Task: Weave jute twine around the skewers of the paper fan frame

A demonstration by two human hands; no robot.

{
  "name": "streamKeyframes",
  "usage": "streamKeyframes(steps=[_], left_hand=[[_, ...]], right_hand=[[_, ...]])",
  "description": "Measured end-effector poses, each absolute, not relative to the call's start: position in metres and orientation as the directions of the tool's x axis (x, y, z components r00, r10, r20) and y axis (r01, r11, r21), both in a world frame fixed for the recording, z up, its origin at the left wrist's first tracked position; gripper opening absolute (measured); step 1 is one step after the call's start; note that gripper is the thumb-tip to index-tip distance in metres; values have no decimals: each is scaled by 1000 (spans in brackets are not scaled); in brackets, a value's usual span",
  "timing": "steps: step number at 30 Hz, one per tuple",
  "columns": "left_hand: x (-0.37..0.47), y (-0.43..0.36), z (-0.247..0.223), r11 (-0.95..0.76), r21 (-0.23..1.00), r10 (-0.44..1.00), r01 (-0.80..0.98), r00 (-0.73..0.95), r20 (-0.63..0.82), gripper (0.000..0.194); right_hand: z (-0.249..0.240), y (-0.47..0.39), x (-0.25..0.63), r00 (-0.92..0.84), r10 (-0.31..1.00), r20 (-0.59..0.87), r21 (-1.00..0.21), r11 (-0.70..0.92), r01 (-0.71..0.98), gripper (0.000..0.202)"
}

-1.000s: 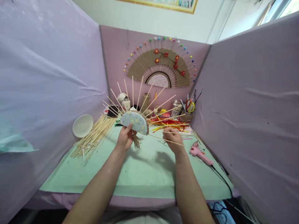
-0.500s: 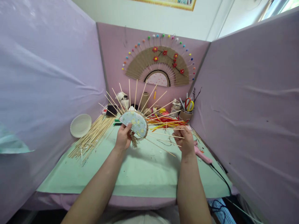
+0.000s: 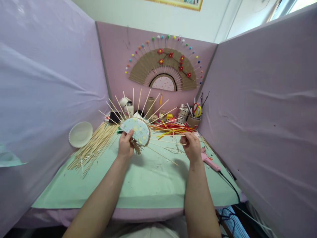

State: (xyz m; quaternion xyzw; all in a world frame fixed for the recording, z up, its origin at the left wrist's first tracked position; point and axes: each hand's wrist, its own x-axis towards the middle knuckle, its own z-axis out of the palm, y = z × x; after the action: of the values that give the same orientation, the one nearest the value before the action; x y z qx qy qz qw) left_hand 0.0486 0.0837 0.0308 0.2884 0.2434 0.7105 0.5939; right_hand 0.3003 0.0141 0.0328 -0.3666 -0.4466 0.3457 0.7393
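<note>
My left hand (image 3: 126, 143) grips the lower left edge of a half-round fan base (image 3: 137, 129), with the thumb on its front. Pale blue patterned fabric covers the base, and a brown border runs along its curved edge. Thin wooden sticks (image 3: 133, 102) spread out from that edge like rays. A brown tassel (image 3: 137, 148) hangs beneath, close to my left fingers. On the right, my right hand (image 3: 191, 144) is closed, fingertips pinched at the outer end of one of the sticks (image 3: 170, 142). The lowest stick slants down toward the table, apart from that hand.
Loose sticks (image 3: 95, 145) lie left beside a white scalloped dish (image 3: 80, 134). Red and yellow pipe cleaners (image 3: 168, 128) are piled behind. A pink glue gun (image 3: 210, 162) with a black cord rests right. Scissors (image 3: 197, 110) stand in a holder. A finished fan (image 3: 141, 67) hangs behind.
The view has turned slightly, so the scene sits a little further left. The fan has shifted left a little, its stick ends now nearer my right fingertips. Both hands keep their grips.
</note>
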Motion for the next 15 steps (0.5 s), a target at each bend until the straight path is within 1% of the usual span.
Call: streamKeyframes(steps=[2,5,7,11,15], left_hand=[[49,84,31,-202,691,979,-694,-152,134,33],[48,85,30,-224,689,974,-689,-172,144,32],[48,84,30,-223,684,974,-694,-176,140,32],[48,84,30,-215,679,976,-702,-173,130,32],[47,85,30,-217,678,976,-703,-178,128,32]], right_hand=[[31,16,300,410,807,426,-851,511,-122,18],[28,17,299,510,716,477,-830,557,-5,18],[27,16,297,547,664,510,-808,588,39,17],[29,15,296,572,611,547,-764,644,43,17],[29,16,297,565,611,555,-760,649,44,16]])
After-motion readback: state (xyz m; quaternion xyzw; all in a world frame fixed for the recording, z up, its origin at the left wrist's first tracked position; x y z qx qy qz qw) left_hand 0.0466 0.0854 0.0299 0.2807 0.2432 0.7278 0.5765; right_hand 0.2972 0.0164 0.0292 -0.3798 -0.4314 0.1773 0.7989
